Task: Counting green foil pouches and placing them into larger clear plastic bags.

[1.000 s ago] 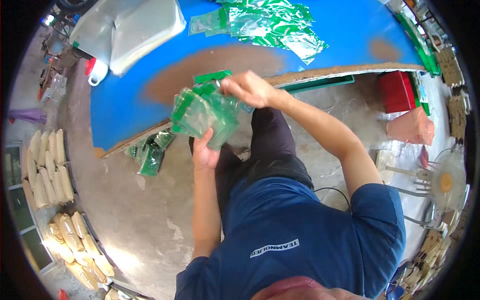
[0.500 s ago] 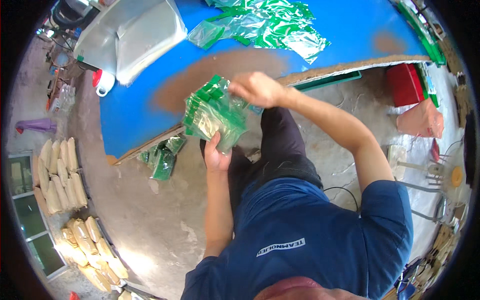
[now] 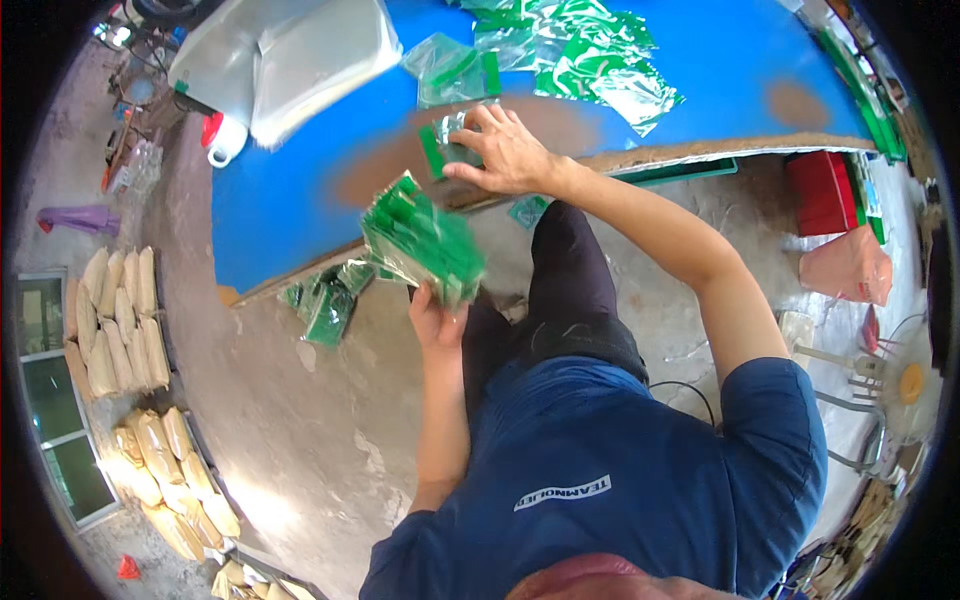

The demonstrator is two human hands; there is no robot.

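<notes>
Green-and-clear plastic pouches in a bundle are held between 10 and 11 o'clock of centre, at the near edge of the blue desk. From my remote view I record the left hand pinching the bundle's lower end, thumb on top; its fingers beneath are hidden from me. The right hand, close to 12 o'clock, pinches a separate pouch between thumb and fingers at the desk's brown patch. Change noted: half a second ago the right hand was at the bundle's edge; now it is apart from it. I judge that this pouch has been parted from the bundle; one layer or several, I cannot tell. Also logged: a loose pouch pile on the desk at 1 o'clock, clear plastic sheets at 11 o'clock, and green packets below the desk edge at 9 o'clock.
</notes>
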